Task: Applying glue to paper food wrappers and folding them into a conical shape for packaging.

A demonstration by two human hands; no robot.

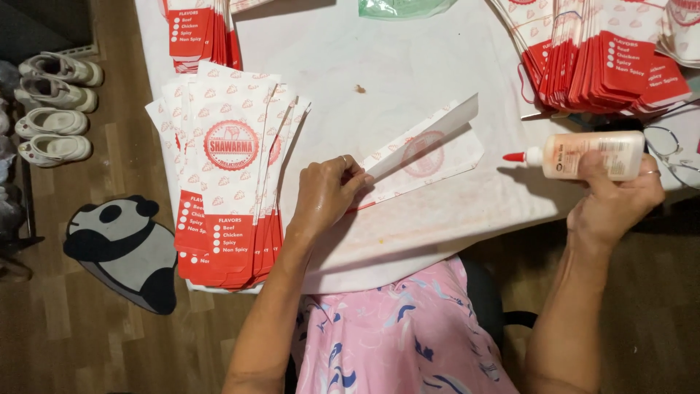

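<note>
Your left hand (326, 191) pinches the folded edge of the thin, floppy paper sleeve (426, 155) at frame centre, best held flat near that crease, while your right hand (611, 201) grips the light, slippery glue bottle (592, 155) at right.

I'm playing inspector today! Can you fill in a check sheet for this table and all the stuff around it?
Surface: white table, faintly stained.
Job's things: paper sleeve, flap lifted; glue bottle, red nozzle pointing left.
Clutter: fanned stack of sleeves at left; more stacks at top right; eyeglasses at right edge.
Grippers: left hand pinches the sleeve's flap; right hand grips the bottle.
Cables: nothing seen.
Surroundings: wooden floor, panda mat, sandals.
</note>
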